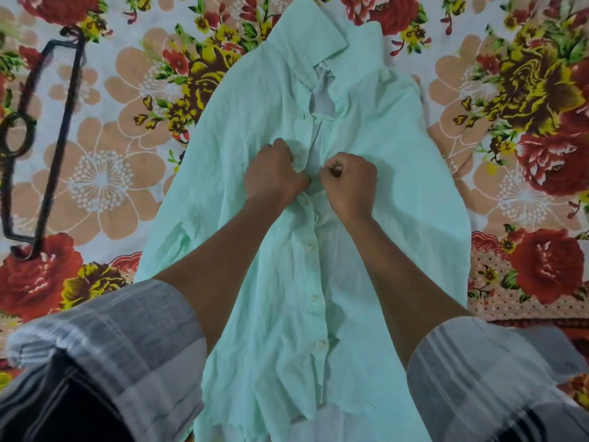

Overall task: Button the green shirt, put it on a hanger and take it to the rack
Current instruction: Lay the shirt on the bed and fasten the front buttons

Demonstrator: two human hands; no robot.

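A pale green shirt [376, 173] lies flat on its back on a flowered bedsheet, collar at the far end. Its front is closed from the hem up to mid-chest, with three white buttons showing along the placket. Above my hands the front still gapes open to the collar. My left hand [271, 173] pinches the left edge of the placket at mid-chest. My right hand [349, 183] pinches the right edge right beside it, fingers curled. The two hands almost touch. A black hanger [47, 148] lies on the sheet at the far left.
The flowered bedsheet [121, 173] covers the whole surface around the shirt. My grey striped sleeves fill the lower corners of the view. The rack is not in view.
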